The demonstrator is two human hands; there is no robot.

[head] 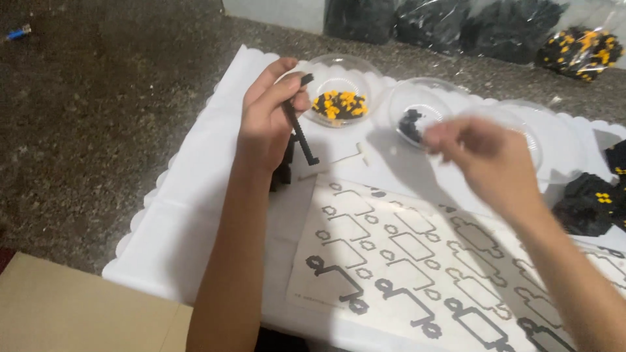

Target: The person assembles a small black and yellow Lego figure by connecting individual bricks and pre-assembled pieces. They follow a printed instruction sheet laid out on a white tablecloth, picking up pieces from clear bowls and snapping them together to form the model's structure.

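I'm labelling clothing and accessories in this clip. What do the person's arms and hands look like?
Both forearms are bare as far as the frame shows: no sleeves, gloves, watch or bracelets. The left hand shows no rings; the right hand is too blurred to tell.

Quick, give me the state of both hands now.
Left hand: closed, holding a thin black rod-shaped part.
Right hand: blurred over a clear bowl; cannot tell.

Right hand (479, 146) is smeared with blur, its fingertips unreadable over the clear bowl (417, 104) of black bits. Beyond both hands, dark bags (456, 23) run off the top edge. Left hand (267, 120) covers the black rod's (301, 140) middle.
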